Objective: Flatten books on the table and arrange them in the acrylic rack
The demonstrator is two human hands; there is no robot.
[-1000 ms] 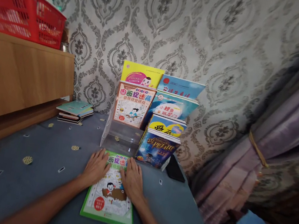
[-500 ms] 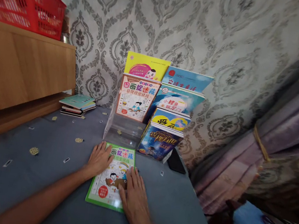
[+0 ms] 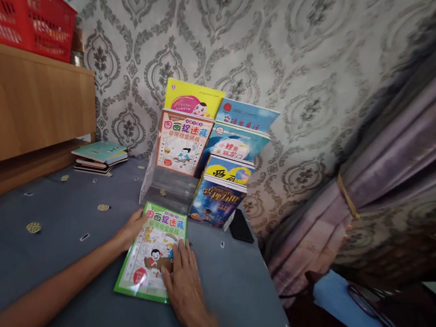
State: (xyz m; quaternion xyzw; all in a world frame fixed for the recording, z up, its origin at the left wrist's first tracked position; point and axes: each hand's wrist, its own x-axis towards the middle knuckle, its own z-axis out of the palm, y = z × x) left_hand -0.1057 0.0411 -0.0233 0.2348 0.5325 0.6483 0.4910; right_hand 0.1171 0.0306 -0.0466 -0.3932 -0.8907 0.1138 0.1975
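A green-bordered picture book (image 3: 155, 241) lies cover up on the blue-grey cloth, its top edge close to the clear stand. My left hand (image 3: 132, 231) grips the upper left edge of this book, its thumb side at the cover and the other fingers hidden below. Over the lower right part of the cover rests my right hand (image 3: 183, 278), flat, with its fingers stretched out. Behind the book stands a clear tiered book stand (image 3: 169, 189). An orange-bordered book (image 3: 183, 144) leans in its left column.
A dark blue book (image 3: 215, 204) fronts the stand's right column, with several books behind. A black phone (image 3: 242, 226) lies to its right. Stacked books (image 3: 100, 152) sit by the wooden cabinet (image 3: 26, 102), which bears a red basket (image 3: 27, 15). A purple curtain (image 3: 344, 193) hangs right.
My left hand has gone from lying on the cover to gripping the book's left edge, uncovering the title. The right hand stays on the cover. The whole view has shifted.
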